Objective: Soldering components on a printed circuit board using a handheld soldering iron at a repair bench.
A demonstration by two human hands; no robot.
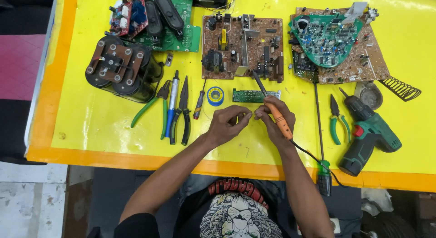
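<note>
Gripping an orange-handled soldering iron (pixel 278 116), the right hand (pixel 274 121) aims its tip up-left at the small green board (pixel 254 95); the left hand (pixel 228 124), just below-left of the board, seems to pinch 1 thin wire.

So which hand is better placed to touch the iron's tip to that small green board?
Probably the right hand: it grips the orange soldering iron, tip near the small green board. The left hand pinches something small.

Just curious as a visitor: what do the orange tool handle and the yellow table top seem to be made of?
The soldering iron in the right hand has a smooth orange grip, likely plastic, and a dark metal shaft. The table top looks like glossy yellow vinyl or painted sheet: it shows soft reflections and scuffs.
</note>
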